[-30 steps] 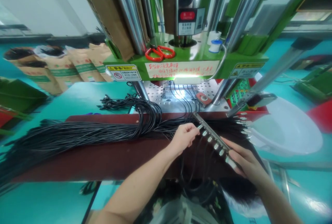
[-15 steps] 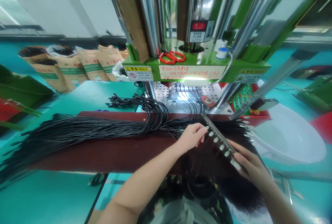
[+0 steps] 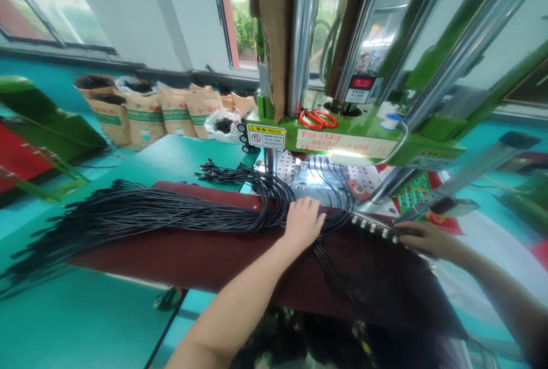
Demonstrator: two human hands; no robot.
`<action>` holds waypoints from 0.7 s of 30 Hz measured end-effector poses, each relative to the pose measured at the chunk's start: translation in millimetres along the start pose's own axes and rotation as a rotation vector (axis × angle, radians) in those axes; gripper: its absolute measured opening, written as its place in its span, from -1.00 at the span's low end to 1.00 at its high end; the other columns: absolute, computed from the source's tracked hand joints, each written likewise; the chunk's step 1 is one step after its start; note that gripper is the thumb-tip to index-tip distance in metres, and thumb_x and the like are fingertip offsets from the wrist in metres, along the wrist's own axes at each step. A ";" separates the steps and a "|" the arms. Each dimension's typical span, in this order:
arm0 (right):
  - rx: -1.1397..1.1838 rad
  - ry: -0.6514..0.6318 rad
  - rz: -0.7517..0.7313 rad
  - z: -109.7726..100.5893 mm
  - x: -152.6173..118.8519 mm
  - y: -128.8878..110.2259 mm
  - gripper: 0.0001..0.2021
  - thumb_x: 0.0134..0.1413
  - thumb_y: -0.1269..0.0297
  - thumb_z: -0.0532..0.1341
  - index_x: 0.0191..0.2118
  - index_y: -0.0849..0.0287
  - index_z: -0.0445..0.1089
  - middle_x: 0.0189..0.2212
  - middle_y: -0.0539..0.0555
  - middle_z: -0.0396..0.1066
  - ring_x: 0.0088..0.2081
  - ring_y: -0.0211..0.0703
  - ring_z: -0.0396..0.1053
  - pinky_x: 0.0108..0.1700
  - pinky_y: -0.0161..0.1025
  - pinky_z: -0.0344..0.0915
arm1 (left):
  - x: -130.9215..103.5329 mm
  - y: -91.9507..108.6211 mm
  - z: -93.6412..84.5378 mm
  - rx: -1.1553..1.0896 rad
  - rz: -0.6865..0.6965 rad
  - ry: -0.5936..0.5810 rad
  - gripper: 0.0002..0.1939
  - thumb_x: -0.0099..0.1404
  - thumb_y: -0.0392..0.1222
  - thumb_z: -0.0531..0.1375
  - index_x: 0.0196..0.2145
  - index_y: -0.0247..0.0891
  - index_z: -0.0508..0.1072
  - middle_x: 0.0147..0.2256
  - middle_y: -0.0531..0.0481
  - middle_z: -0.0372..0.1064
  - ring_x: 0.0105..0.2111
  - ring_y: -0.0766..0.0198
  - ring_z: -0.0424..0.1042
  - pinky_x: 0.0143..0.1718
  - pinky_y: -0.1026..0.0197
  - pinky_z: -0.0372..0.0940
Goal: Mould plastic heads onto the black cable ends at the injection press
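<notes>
A long bundle of black cables (image 3: 171,209) lies across a dark red board (image 3: 192,252). My left hand (image 3: 303,222) rests palm down on the cables near the middle, its fingers bent over them; what lies under the fingertips is hidden. In my right hand (image 3: 417,236) is the right end of a narrow metal bar (image 3: 377,226) with a row of small silver connectors. The bar lies near the board's back edge, in front of the green press (image 3: 274,136). Thin cables run onto the press's lit metal plate (image 3: 314,178).
Red-handled scissors (image 3: 317,120) and a white spool with blue (image 3: 391,121) sit on the press. Paper sacks (image 3: 145,118) stand at the back left. A green button panel (image 3: 414,192) is right of the press; a metal arm (image 3: 471,172) slants over it.
My left hand has left the bar's connectors and come down onto the cables. The bar, held in my right hand, has moved toward the press and turned flatter. The camera view has shifted.
</notes>
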State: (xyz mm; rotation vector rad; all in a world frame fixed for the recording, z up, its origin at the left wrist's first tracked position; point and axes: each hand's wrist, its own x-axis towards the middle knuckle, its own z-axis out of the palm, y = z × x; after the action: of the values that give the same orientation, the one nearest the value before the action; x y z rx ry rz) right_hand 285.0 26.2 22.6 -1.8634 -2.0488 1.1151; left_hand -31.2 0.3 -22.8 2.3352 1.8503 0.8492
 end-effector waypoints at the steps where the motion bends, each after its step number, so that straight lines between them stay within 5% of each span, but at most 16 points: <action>1: -0.071 -0.031 -0.069 -2.3 13.1 -8.3 -0.59 -0.16 0.10 0.19 -0.17 0.24 0.41 -0.65 -0.02 0.32 -0.67 -0.29 0.18 -0.63 -0.34 0.08 | -1.6 -1.4 2.1 0.010 0.010 -0.010 -0.78 0.26 -0.11 0.03 -0.19 -0.24 0.31 -0.26 -0.08 0.28 -0.22 0.14 0.25 -0.22 0.11 0.13; 7: -0.300 -0.088 -0.498 20.5 72.5 -56.0 -0.80 -0.12 0.31 0.11 -0.44 0.17 0.48 -0.44 0.07 0.39 -0.34 -0.10 0.33 -0.24 -0.23 0.23 | -4.8 -9.0 4.4 -0.150 0.013 0.061 -0.81 0.30 -0.18 -0.04 -0.31 -0.25 0.34 -0.34 -0.08 0.30 -0.27 0.18 0.26 -0.25 0.16 0.10; 13: -0.338 -0.047 -0.506 19.5 85.3 -62.3 -0.78 -0.06 0.24 0.09 -0.50 0.17 0.46 -0.47 0.10 0.42 -0.37 -0.08 0.36 -0.27 -0.20 0.27 | -5.7 -5.2 4.9 -0.169 0.005 0.079 -0.82 0.28 -0.20 -0.03 -0.38 -0.24 0.34 -0.38 -0.05 0.31 -0.32 0.21 0.24 -0.30 0.15 0.06; 18: -0.294 0.428 -0.464 15.7 114.6 -76.1 -0.71 0.01 0.21 0.06 -0.25 0.22 0.46 -0.25 0.20 0.46 -0.14 0.08 0.34 -0.06 -0.04 0.20 | -5.0 -0.7 8.6 -0.078 0.005 0.058 -0.84 0.27 -0.21 -0.01 -0.41 -0.22 0.32 -0.38 -0.03 0.32 -0.32 0.20 0.23 -0.32 0.12 0.01; 21: -0.243 0.556 -0.468 29.3 151.8 -95.4 -0.71 0.06 0.20 0.08 -0.20 0.26 0.42 -0.21 0.22 0.43 -0.11 0.10 0.32 -0.02 0.04 0.17 | -4.9 -1.0 11.1 -0.057 0.011 0.052 -0.85 0.26 -0.21 -0.01 -0.40 -0.22 0.33 -0.38 -0.03 0.32 -0.32 0.20 0.23 -0.32 0.12 0.00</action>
State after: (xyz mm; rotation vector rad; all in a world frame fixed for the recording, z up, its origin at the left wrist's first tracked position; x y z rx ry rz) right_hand 160.1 157.1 5.5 -1.4321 -2.1561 0.2094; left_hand -27.8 -0.6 -34.5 2.3131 1.8081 0.9593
